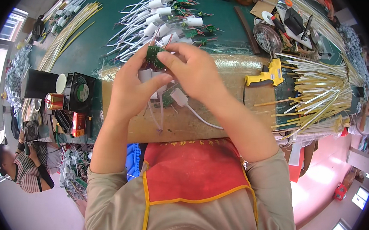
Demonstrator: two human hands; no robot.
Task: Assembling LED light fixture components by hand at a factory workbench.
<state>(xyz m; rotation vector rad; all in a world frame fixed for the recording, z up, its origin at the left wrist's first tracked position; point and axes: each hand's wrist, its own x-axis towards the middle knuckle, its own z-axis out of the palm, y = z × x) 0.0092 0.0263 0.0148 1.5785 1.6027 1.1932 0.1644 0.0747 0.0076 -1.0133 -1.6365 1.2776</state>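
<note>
Fingers of left hand and right hand pinch green circuit board.

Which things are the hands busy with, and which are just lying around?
In hand: green circuit board, pinched by left hand and right hand; white wires hanging below.
Lying about: yellow glue gun, black fan, can, yellow sticks.

Both hands, left and right, meet raised, fingertips seemingly pinched together, forearms angled inward

Small green circuit board, held aloft
</note>
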